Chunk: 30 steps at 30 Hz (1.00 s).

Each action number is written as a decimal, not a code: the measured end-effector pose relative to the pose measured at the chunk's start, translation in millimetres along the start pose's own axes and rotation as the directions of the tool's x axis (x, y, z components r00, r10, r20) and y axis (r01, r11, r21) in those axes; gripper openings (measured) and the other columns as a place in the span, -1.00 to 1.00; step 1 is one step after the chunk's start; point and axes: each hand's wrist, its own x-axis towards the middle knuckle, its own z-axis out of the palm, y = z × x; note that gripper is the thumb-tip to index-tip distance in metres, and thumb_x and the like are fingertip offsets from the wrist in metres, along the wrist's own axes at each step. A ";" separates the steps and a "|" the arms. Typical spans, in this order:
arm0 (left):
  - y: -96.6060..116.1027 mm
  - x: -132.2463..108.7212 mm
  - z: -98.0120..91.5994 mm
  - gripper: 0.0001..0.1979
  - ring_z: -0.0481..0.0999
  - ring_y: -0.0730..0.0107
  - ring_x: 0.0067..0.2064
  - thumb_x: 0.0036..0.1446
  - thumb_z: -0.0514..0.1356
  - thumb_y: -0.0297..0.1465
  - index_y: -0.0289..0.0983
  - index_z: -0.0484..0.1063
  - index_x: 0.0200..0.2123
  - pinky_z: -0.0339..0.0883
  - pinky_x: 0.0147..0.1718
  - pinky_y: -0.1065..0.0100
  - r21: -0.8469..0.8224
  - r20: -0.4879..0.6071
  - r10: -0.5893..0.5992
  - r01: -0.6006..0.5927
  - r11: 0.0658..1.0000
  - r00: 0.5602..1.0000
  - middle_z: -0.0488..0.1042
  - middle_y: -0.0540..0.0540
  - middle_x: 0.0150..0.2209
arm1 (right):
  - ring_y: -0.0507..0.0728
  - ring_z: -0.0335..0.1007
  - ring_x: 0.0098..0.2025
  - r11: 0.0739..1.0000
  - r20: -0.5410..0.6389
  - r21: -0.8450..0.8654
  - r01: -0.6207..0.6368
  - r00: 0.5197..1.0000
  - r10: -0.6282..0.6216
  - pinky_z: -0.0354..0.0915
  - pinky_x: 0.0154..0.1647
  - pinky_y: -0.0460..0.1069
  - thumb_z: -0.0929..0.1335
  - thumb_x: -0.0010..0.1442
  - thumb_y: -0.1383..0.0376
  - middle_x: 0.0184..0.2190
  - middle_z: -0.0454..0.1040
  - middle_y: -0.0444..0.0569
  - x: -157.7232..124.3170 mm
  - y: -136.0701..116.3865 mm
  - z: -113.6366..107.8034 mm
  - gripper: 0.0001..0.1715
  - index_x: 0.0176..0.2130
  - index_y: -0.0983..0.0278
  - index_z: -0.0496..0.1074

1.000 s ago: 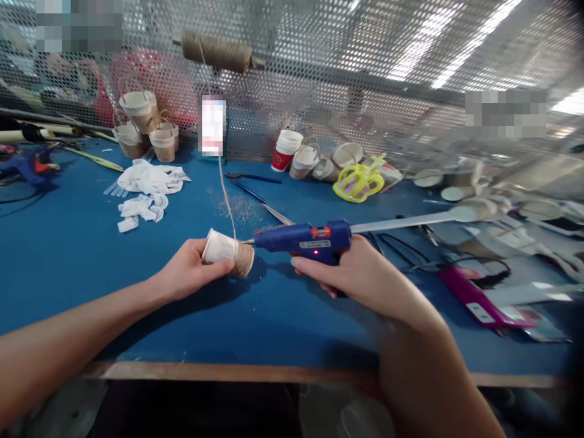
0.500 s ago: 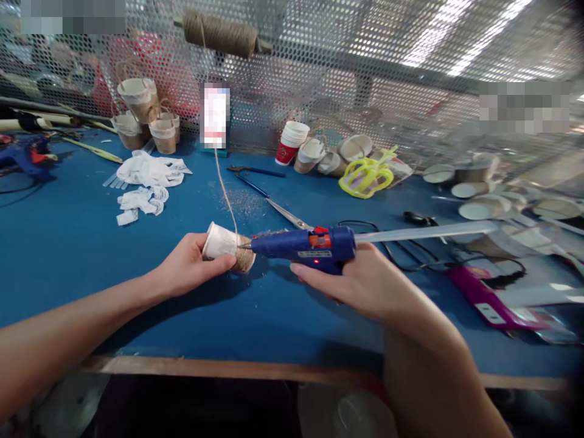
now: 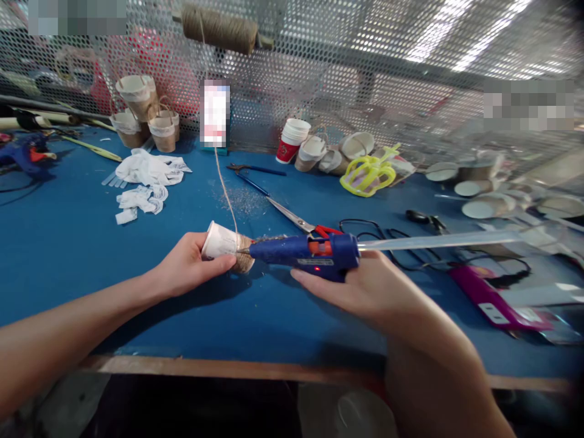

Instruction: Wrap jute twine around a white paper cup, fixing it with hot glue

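My left hand point(image 3: 194, 264) grips a white paper cup point(image 3: 219, 241), tilted on its side with its mouth to the left. Brown twine point(image 3: 245, 261) is wound around the cup's base end. From there a strand point(image 3: 224, 190) runs up towards a twine spool point(image 3: 219, 29) hung at the mesh. My right hand point(image 3: 360, 285) is closed around a blue glue gun point(image 3: 301, 254) with a small red light lit. Its metal nozzle is at the edge of the wound twine, and a long clear glue stick point(image 3: 438, 241) sticks out of its back.
Scissors point(image 3: 292, 216) and blue-handled pliers point(image 3: 258, 170) lie beyond the cup. White paper scraps point(image 3: 148, 169) lie at left, near twine-wrapped cups point(image 3: 163, 134). A yellow crown-shaped piece point(image 3: 368, 176) and more cups stand at the back. A purple power strip point(image 3: 483, 298) and black cables lie at right.
The glue gun has tilted slightly, its rear end dropping and shifting a little right, which uncovers the red scissor handles. My left hand and the cup have hardly moved.
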 end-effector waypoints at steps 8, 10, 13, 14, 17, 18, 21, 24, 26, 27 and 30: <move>-0.3 -3.1 0.4 -0.73 0.46 0.41 -0.42 -0.04 0.18 -0.35 -0.37 0.45 -0.25 0.34 -0.44 0.45 0.090 -0.010 0.054 -0.053 0.995 0.998 0.54 -0.09 -0.37 | 0.04 0.20 -0.60 0.999 -0.029 -0.024 -0.043 0.999 0.042 0.14 -0.60 -0.07 0.31 -0.07 0.13 -0.69 0.30 -0.16 1.1 0.8 -4.5 -0.78 -0.59 0.22 0.31; -0.8 -4.3 0.5 -0.73 0.47 0.40 -0.40 -0.03 0.17 -0.36 -0.38 0.44 -0.24 0.35 -0.43 0.46 0.120 0.000 0.090 -0.090 0.989 0.996 0.53 -0.11 -0.34 | 0.01 0.12 -0.66 0.998 -0.014 -0.023 -0.061 0.998 0.061 0.08 -0.65 -0.07 0.31 -0.07 0.13 -0.75 0.23 -0.18 1.7 -0.1 -6.1 -0.73 -0.64 0.21 0.26; -1.4 -5.1 -0.2 -0.76 0.48 0.38 -0.35 -0.02 0.16 -0.36 -0.37 0.44 -0.27 0.36 -0.39 0.45 0.180 0.009 0.143 -0.142 0.973 0.990 0.52 -0.12 -0.31 | -0.03 0.02 -0.71 0.996 0.006 -0.017 -0.083 0.997 0.083 0.01 -0.70 -0.08 0.31 -0.06 0.12 -0.81 0.14 -0.21 2.9 -1.1 -7.2 -0.66 -0.69 0.21 0.16; -1.4 -5.2 -0.5 -0.77 0.48 0.37 -0.34 -0.01 0.16 -0.36 -0.36 0.44 -0.28 0.36 -0.37 0.44 0.198 0.014 0.158 -0.158 0.967 0.987 0.52 -0.12 -0.30 | -0.03 0.01 -0.72 0.996 0.003 -0.015 -0.089 0.996 0.089 0.00 -0.71 -0.08 0.31 -0.07 0.12 -0.81 0.13 -0.21 3.3 -1.2 -7.2 -0.65 -0.70 0.21 0.15; -0.6 -5.1 -1.2 -0.79 0.49 0.36 -0.31 0.00 0.16 -0.37 -0.36 0.44 -0.29 0.37 -0.34 0.44 0.227 0.028 0.189 -0.191 0.955 0.981 0.52 -0.12 -0.29 | -0.03 0.03 -0.69 0.996 -0.012 0.010 -0.093 0.996 0.093 0.03 -0.68 -0.08 0.31 -0.08 0.14 -0.78 0.16 -0.20 3.4 -2.0 -7.8 -0.68 -0.68 0.21 0.17; -0.3 -5.1 -1.2 -0.79 0.49 0.36 -0.31 0.00 0.15 -0.37 -0.36 0.44 -0.29 0.37 -0.33 0.43 0.229 0.031 0.194 -0.196 0.953 0.981 0.52 -0.12 -0.28 | -0.02 0.05 -0.67 0.996 -0.008 0.024 -0.089 0.996 0.089 0.06 -0.66 -0.08 0.31 -0.08 0.14 -0.76 0.18 -0.19 2.8 -2.4 -8.2 -0.71 -0.66 0.21 0.18; 0.1 -5.3 -0.9 -0.79 0.48 0.36 -0.29 0.00 0.15 -0.38 -0.35 0.43 -0.27 0.36 -0.30 0.43 0.228 0.039 0.211 -0.214 0.950 0.977 0.52 -0.12 -0.27 | 0.00 0.09 -0.64 0.993 0.018 0.049 -0.104 0.994 0.103 0.08 -0.64 -0.07 0.32 -0.10 0.13 -0.71 0.23 -0.17 0.0 -3.6 -10.1 -0.75 -0.63 0.20 0.22; -0.4 -5.6 -0.9 -0.80 0.48 0.36 -0.29 0.00 0.15 -0.40 -0.35 0.42 -0.28 0.35 -0.28 0.42 0.241 0.049 0.233 -0.238 0.941 0.971 0.51 -0.12 -0.29 | 0.02 0.09 -0.65 0.986 0.038 0.035 -0.161 0.986 0.160 0.05 -0.65 -0.06 0.32 -0.10 0.11 -0.72 0.22 -0.16 -1.2 -2.8 -11.5 -0.75 -0.61 0.20 0.25; -0.3 -6.1 -1.1 -0.84 0.47 0.37 -0.31 -0.01 0.15 -0.41 -0.35 0.43 -0.33 0.34 -0.30 0.43 0.272 0.048 0.255 -0.258 0.927 0.966 0.50 -0.12 -0.31 | 0.03 0.11 -0.64 0.984 0.035 0.019 -0.179 0.983 0.178 0.06 -0.65 -0.05 0.32 -0.10 0.08 -0.72 0.22 -0.16 -0.1 -1.2 -11.4 -0.74 -0.59 0.20 0.29; 0.0 -6.4 -1.1 -0.86 0.46 0.38 -0.33 -0.01 0.15 -0.41 -0.35 0.43 -0.36 0.34 -0.32 0.43 0.289 0.048 0.271 -0.273 0.918 0.961 0.50 -0.11 -0.32 | 0.03 0.12 -0.63 0.985 0.032 0.014 -0.172 0.985 0.172 0.07 -0.65 -0.06 0.32 -0.09 0.07 -0.71 0.24 -0.16 0.8 -0.3 -11.1 -0.74 -0.56 0.21 0.31; 1.4 -7.3 -0.9 -0.90 0.45 0.41 -0.36 -0.02 0.15 -0.43 -0.34 0.42 -0.42 0.33 -0.33 0.43 0.330 0.056 0.314 -0.314 0.890 0.948 0.49 -0.10 -0.34 | 0.04 0.17 -0.59 0.991 0.028 0.017 -0.135 0.990 0.135 0.11 -0.61 -0.06 0.31 -0.07 0.08 -0.67 0.30 -0.15 3.1 1.1 -10.3 -0.75 -0.50 0.21 0.37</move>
